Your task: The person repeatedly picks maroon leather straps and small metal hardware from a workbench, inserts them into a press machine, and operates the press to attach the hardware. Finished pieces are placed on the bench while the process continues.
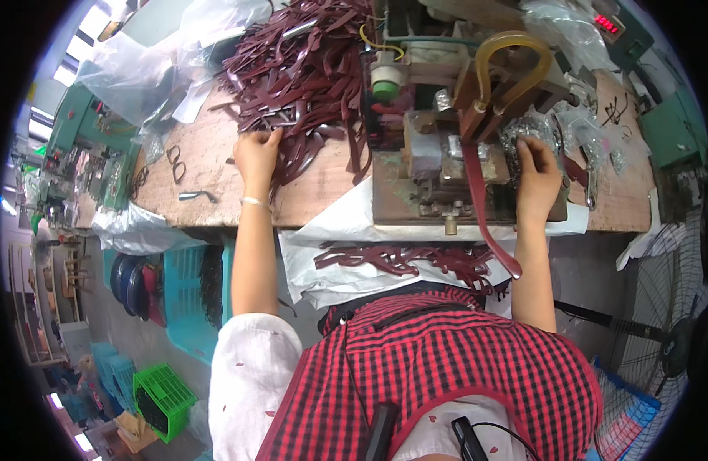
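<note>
At the near edge of a large heap of dark red strips (pixel 308 84), my left hand (pixel 256 157) has its fingers closed in a pinch on a strip; the fingertips are partly lost among the pieces. My right hand (pixel 540 173) is to the right of a bench press machine (pixel 446 165), over a pile of small shiny metal parts (pixel 532 127). Its thumb and fingers are drawn together, and whatever is between them is too small to make out. From the machine's head one long dark red strip (pixel 481 200) hangs down past the table edge, its lower tip shiny.
More dark red strips (pixel 400 260) lie on white sheeting below the table edge. Scissors (pixel 176 164) rest on the wooden table (pixel 208 146) at left. A curved yellowish tube (pixel 515 38) rises above the machine. A wire fan guard (pixel 661 269) stands at right, a turquoise crate (pixel 186 296) at left.
</note>
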Demonstrator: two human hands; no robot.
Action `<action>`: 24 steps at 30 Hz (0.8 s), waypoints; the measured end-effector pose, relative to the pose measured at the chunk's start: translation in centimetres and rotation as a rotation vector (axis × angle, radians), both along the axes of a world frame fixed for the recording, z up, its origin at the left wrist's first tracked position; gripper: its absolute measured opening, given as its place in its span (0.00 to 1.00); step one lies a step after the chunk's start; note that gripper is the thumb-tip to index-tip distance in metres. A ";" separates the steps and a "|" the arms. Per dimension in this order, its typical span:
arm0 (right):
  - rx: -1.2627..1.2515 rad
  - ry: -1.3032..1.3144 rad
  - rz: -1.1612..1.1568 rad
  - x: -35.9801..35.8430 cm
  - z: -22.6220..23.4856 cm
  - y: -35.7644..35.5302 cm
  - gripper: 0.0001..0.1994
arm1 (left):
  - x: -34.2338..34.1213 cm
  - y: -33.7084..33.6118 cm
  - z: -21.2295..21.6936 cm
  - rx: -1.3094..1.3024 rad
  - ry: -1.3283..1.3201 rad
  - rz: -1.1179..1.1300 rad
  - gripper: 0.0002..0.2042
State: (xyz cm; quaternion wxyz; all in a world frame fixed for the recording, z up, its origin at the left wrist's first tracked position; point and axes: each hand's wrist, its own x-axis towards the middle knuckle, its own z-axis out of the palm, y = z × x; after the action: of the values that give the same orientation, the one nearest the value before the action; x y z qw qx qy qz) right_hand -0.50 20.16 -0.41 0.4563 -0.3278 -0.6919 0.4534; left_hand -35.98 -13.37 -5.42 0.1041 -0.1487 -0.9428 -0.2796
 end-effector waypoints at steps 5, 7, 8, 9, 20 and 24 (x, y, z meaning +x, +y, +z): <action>0.120 -0.136 -0.167 7.2 -0.3 -0.4 0.09 | 6.7 1.3 3.1 0.550 -0.091 -0.039 0.12; 0.066 -0.091 -0.157 8.7 -0.7 -0.1 0.09 | 10.0 4.4 6.7 0.733 -0.451 -0.209 0.13; 0.042 -0.068 -0.133 8.4 0.2 -0.8 0.09 | 11.2 5.1 7.9 0.813 -0.622 -0.291 0.13; 0.034 -0.053 -0.054 7.7 1.3 -1.5 0.09 | 10.8 5.5 7.1 0.805 -0.752 -0.395 0.14; -0.187 0.205 0.358 -2.2 7.1 -6.1 0.17 | 7.0 5.5 3.6 0.265 -0.717 -0.433 0.12; -0.298 0.275 0.381 -2.4 8.3 -6.9 0.19 | 9.9 6.0 6.4 0.684 -0.518 -0.420 0.05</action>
State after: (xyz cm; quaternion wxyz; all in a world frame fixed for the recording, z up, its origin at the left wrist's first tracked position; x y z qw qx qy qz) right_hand -2.87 13.21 7.89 0.3992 -0.1907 -0.5984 0.6680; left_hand -26.09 -7.38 0.96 -0.1503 -0.2186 -0.7412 -0.6167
